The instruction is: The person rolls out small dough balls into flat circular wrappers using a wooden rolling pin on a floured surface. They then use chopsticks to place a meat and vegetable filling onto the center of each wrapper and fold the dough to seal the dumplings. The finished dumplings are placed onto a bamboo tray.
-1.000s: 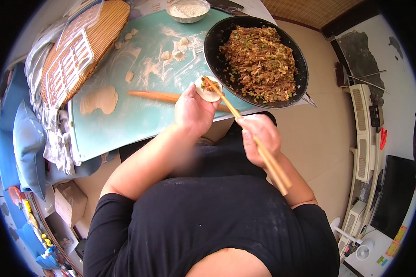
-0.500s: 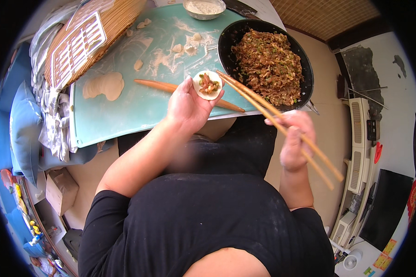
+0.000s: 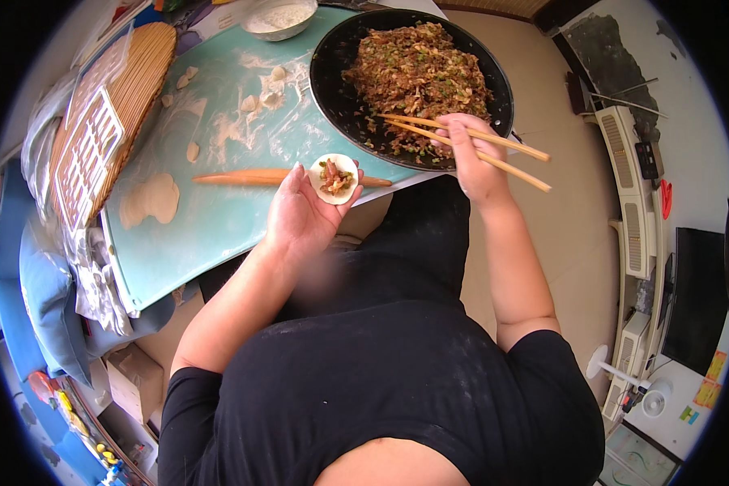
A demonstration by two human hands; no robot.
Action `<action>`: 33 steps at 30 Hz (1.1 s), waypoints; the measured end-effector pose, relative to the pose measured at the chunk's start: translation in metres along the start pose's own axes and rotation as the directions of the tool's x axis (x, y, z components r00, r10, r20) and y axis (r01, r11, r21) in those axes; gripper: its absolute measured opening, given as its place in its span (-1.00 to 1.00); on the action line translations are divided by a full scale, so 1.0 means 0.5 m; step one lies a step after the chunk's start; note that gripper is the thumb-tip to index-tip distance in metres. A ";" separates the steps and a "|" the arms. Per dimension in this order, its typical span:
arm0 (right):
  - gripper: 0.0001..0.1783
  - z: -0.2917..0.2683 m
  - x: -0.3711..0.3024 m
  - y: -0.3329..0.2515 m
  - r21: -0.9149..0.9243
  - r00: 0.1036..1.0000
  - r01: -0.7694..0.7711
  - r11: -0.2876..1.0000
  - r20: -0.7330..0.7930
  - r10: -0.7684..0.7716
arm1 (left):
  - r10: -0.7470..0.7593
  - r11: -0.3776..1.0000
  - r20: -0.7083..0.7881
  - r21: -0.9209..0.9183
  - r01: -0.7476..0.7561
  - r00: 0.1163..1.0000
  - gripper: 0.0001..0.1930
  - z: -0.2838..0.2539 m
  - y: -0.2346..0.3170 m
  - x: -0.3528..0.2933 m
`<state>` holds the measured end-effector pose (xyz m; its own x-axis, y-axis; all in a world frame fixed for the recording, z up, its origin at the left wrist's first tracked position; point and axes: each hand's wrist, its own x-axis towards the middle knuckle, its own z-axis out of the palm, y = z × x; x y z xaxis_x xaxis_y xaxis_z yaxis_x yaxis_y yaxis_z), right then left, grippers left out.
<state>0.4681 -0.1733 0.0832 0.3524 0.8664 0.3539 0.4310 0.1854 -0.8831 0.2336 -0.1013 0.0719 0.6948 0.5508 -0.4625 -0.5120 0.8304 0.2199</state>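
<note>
Where the mat ends, half-open left fingers cradle dough, right fingers clasping chopsticks over the pan.

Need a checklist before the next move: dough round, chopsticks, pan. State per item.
1. Dough round held: ok, in the left hand.
2. Filling within the edge: ok, near the middle, with bare dough around it.
3. Dough round folded: not ok, lying open.
4. Chopsticks gripped: ok, in the right hand.
5. Chopstick tips clear of the mixture in the pan: cannot tell; they overlap it in view.
6. Left hand clear of the rolling pin: cannot tell; the hand hides part of it.
</note>
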 end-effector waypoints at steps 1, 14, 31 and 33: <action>-0.80 0.014 0.005 0.007 0.081 0.999 -0.021 0.996 -0.047 0.025 | 0.004 1.000 -0.004 0.006 -0.003 1.000 -0.44 0.002 -0.002 0.004; -0.76 0.003 -0.006 -0.001 0.076 0.999 -0.028 0.997 0.028 0.025 | -0.007 1.000 -0.035 0.025 0.008 0.999 -0.44 0.010 -0.029 0.039; -0.70 -0.030 -0.072 -0.086 0.435 0.987 -0.103 0.894 -0.066 0.146 | 0.032 0.999 -0.002 0.002 -0.032 0.999 -0.46 0.037 -0.029 0.036; -0.69 -0.028 -0.084 -0.095 0.344 0.997 -0.008 0.939 -0.071 0.034 | 0.037 0.999 -0.003 0.002 -0.037 0.999 -0.46 0.036 -0.028 0.038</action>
<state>0.4445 -0.2251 0.1149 0.4250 0.8372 0.3442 0.1163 0.3266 -0.9380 0.2630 -0.1010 0.0756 0.6740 0.5809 -0.4564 -0.5361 0.8096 0.2389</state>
